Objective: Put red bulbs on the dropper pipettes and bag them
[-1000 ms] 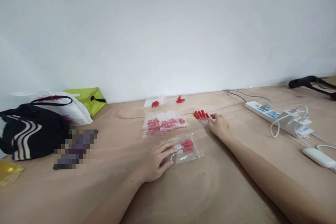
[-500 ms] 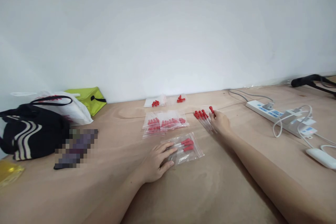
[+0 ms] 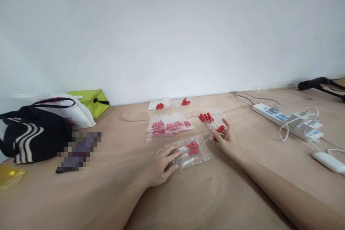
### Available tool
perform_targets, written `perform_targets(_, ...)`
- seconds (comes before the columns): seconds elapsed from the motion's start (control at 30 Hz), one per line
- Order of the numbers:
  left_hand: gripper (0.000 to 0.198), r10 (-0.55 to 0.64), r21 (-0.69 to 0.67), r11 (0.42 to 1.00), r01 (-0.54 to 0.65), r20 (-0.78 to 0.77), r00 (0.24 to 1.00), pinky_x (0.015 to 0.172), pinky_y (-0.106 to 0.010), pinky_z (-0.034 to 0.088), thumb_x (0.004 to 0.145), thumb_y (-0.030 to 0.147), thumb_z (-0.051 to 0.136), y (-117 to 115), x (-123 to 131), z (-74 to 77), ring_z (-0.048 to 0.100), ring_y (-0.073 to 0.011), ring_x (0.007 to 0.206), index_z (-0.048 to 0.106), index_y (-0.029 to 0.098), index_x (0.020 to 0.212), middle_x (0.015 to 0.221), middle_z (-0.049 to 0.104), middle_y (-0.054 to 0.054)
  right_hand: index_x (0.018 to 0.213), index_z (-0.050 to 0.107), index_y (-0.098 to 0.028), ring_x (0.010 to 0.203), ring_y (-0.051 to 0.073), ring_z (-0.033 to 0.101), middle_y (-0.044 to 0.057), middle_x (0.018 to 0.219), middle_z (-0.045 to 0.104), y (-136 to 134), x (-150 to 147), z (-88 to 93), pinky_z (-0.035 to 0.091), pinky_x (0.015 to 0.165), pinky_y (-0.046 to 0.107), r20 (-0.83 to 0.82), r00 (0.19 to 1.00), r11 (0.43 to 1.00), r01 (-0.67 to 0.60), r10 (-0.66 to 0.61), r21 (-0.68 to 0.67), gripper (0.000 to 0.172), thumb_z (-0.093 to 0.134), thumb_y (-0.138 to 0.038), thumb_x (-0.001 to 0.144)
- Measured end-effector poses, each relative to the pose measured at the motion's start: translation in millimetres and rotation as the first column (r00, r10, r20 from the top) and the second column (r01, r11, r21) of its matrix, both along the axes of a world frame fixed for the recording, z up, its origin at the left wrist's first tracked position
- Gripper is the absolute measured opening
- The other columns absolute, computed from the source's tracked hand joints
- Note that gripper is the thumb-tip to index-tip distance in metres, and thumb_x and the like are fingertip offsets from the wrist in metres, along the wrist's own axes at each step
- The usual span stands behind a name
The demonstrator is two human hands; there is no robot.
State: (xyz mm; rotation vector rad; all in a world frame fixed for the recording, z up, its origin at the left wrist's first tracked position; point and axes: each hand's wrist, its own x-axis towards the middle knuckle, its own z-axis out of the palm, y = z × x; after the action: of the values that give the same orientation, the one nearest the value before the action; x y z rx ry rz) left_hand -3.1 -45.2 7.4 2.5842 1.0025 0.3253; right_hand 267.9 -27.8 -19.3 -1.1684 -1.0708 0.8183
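My left hand (image 3: pixel 163 165) lies with fingers spread on the left edge of a clear zip bag (image 3: pixel 198 159), which holds a few red-capped droppers (image 3: pixel 193 147). Between the thumb and fingers of my right hand (image 3: pixel 225 138) is a clear dropper with a red bulb (image 3: pixel 220 129); its thin tip points left, toward the bag's right side. Several more red-bulbed droppers (image 3: pixel 207 118) lie side by side just beyond my right hand. Behind the bag are overlapping clear bags (image 3: pixel 169 119) with red-capped pieces inside.
Two small bags with red bulbs (image 3: pixel 160 106) (image 3: pixel 185 101) lie near the wall. At right are a white power strip (image 3: pixel 272 113), cables and a white adapter (image 3: pixel 329 162). A black bag (image 3: pixel 51 140), a white plastic bag (image 3: pixel 81 114) and a green bag (image 3: pixel 88 99) stand left.
My right hand has drawn one dropper away from the row, toward me, and tilted it with its tip toward the bag. My left hand stays on the bag.
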Motion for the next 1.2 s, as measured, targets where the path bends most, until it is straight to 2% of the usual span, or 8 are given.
perform_targets(0.1, 0.04, 0.003, 0.004, 1.0, -0.003, -0.013, 1.0, 0.099, -0.045, 0.03, 0.085, 0.03, 0.042, 0.3, -0.1, -0.4, 0.033, -0.0247, 0.122, 0.042, 0.027, 0.125, 0.134, 0.037, -0.006, 0.118, 0.03, -0.023, 0.053, 0.012, 0.054, -0.004, 0.072, 0.048, 0.6, -0.4, -1.8, 0.046, 0.047, 0.026, -0.004, 1.0, 1.0, 0.014, -0.014, 0.009, 0.063, 0.059, -0.048, 0.067)
perform_targets(0.2, 0.04, 0.006, 0.0, 1.0, -0.006, -0.021, 1.0, 0.099, -0.045, 0.03, 0.086, 0.031, 0.042, -0.3, 0.1, 0.1, 0.033, -0.0247, 0.123, 0.042, 0.027, 0.125, 0.135, 0.036, -0.006, 0.11, 0.035, -0.022, 0.052, 0.011, 0.053, -0.005, 0.07, 0.046, 1.7, -1.4, -3.1, 0.047, 0.046, 0.026, -0.016, 1.0, 1.0, -0.025, 0.025, -0.006, 0.056, 0.06, -0.048, 0.067)
perform_targets(0.33, 0.041, 0.005, -0.009, 1.0, -0.005, -0.037, 0.999, 0.099, -0.045, 0.029, 0.086, 0.031, 0.041, -1.0, 0.5, 1.2, 0.032, -0.0242, 0.123, 0.04, 0.026, 0.126, 0.135, 0.036, -0.006, 0.107, 0.036, -0.023, 0.052, 0.012, 0.054, -0.006, 0.067, 0.045, -2.5, -9.2, -4.5, 0.048, 0.048, 0.027, -0.049, 0.995, 0.996, -0.087, 0.085, -0.03, 0.053, 0.06, -0.047, 0.067)
perform_targets(0.57, 0.041, 0.008, -0.009, 1.0, -0.008, -0.045, 0.999, 0.1, -0.046, 0.029, 0.086, 0.03, 0.041, 0.0, -0.2, 0.8, 0.031, -0.0242, 0.124, 0.04, 0.026, 0.127, 0.135, 0.036, -0.006, 0.101, 0.036, -0.023, 0.05, 0.011, 0.054, -0.007, 0.064, 0.044, -8.2, -15.6, -2.9, 0.048, 0.05, 0.027, -0.114, 0.991, 0.993, -0.086, 0.076, -0.083, 0.049, 0.06, -0.048, 0.066)
perform_targets(0.73, 0.041, 0.011, -0.006, 1.0, -0.011, -0.031, 0.999, 0.1, -0.046, 0.028, 0.086, 0.031, 0.041, -0.1, -0.6, -0.3, 0.031, -0.0245, 0.124, 0.039, 0.028, 0.127, 0.136, 0.035, -0.005, 0.104, 0.036, -0.021, 0.045, 0.01, 0.051, -0.009, 0.057, 0.045, -9.6, -12.0, -2.4, 0.042, 0.043, 0.023, -0.093, 0.987, 0.977, -0.142, 0.128, -0.157, 0.05, 0.059, -0.045, 0.066)
perform_targets(0.93, 0.041, 0.007, -0.006, 1.0, -0.007, -0.011, 1.0, 0.1, -0.045, 0.028, 0.086, 0.032, 0.041, 0.8, -0.8, -2.7, 0.031, -0.0242, 0.124, 0.039, 0.029, 0.127, 0.136, 0.035, -0.004, 0.1, 0.039, -0.022, 0.051, 0.012, 0.056, -0.007, 0.062, 0.048, -10.5, -15.6, 1.6, 0.048, 0.051, 0.028, -0.164, 0.984, 0.986, -0.092, 0.068, -0.141, 0.052, 0.063, -0.047, 0.062)
perform_targets(1.07, 0.04, 0.014, -0.02, 1.0, -0.014, -0.017, 1.0, 0.101, -0.045, 0.028, 0.086, 0.031, 0.042, -0.3, -0.2, 0.0, 0.031, -0.0239, 0.124, 0.039, 0.027, 0.126, 0.135, 0.036, -0.004, 0.095, 0.049, -0.018, 0.056, 0.013, 0.057, -0.003, 0.062, 0.054, -12.2, -17.5, -0.6, 0.048, 0.061, 0.03, -0.198, 0.96, 0.947, -0.24, 0.199, -0.212, 0.049, 0.063, -0.05, 0.061)
perform_targets(1.2, 0.043, 0.028, -0.021, 0.999, -0.028, -0.009, 1.0, 0.1, -0.043, 0.029, 0.085, 0.03, 0.043, -2.3, 1.1, 4.3, 0.033, -0.023, 0.123, 0.037, 0.024, 0.127, 0.135, 0.037, -0.006, 0.09, 0.059, -0.015, 0.054, 0.01, 0.051, -0.002, 0.061, 0.056, -13.8, -19.1, -6.7, 0.043, 0.055, 0.025, -0.02, 0.93, 0.905, -0.362, 0.367, -0.224, 0.039, 0.063, -0.045, 0.064)
